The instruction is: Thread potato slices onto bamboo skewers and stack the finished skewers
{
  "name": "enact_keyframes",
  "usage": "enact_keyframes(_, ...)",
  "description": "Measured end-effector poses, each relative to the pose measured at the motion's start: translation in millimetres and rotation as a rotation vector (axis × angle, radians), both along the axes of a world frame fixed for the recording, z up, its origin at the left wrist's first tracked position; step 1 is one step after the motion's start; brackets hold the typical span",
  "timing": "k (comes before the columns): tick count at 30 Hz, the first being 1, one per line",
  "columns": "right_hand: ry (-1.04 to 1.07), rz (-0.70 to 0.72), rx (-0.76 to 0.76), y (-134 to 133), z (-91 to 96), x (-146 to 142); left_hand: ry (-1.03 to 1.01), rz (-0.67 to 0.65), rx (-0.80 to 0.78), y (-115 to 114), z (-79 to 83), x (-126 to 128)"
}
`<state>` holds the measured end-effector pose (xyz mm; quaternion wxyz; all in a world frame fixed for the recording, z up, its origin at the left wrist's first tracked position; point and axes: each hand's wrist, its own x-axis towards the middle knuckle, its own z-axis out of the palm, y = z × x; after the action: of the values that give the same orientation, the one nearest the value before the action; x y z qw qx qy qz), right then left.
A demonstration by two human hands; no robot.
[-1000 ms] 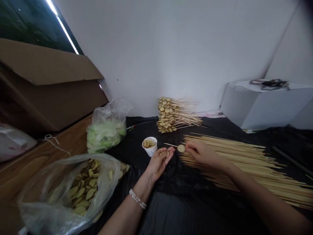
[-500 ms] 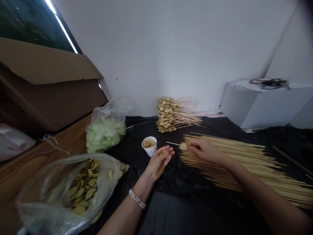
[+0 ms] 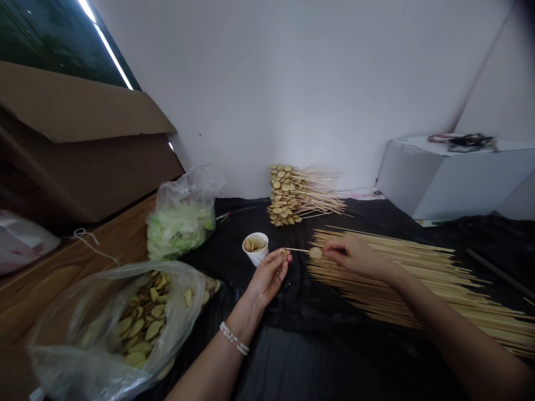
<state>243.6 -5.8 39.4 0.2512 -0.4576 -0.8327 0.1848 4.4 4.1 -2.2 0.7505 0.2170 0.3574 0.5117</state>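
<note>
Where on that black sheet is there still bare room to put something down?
The widest bare patch of black sheet lies between the two forearms. A smaller one sits between the white cup and the stacked filled skewers. It is crowded to the right with loose bamboo sticks, and to the left with the bag of slices and the bag of greens.

Black sheet (image 3: 292, 356), pale yellow skewers (image 3: 418, 278), white cup (image 3: 256, 253), tan slices, green leaves (image 3: 179, 231), brown cardboard box (image 3: 83, 145)
</note>
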Motion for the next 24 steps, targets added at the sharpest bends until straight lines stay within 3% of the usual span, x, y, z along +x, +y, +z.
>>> enact_keyframes(13,-0.033,0.013,0.01,-0.2,-1.3,0.1,-0.094,0.067,-0.066,5.4,-3.8,-0.6)
enact_keyframes(24,-0.07,0.014,0.037,-1.6,-0.7,-0.7,-0.013,0.091,-0.023,5.8,-7.4,0.3)
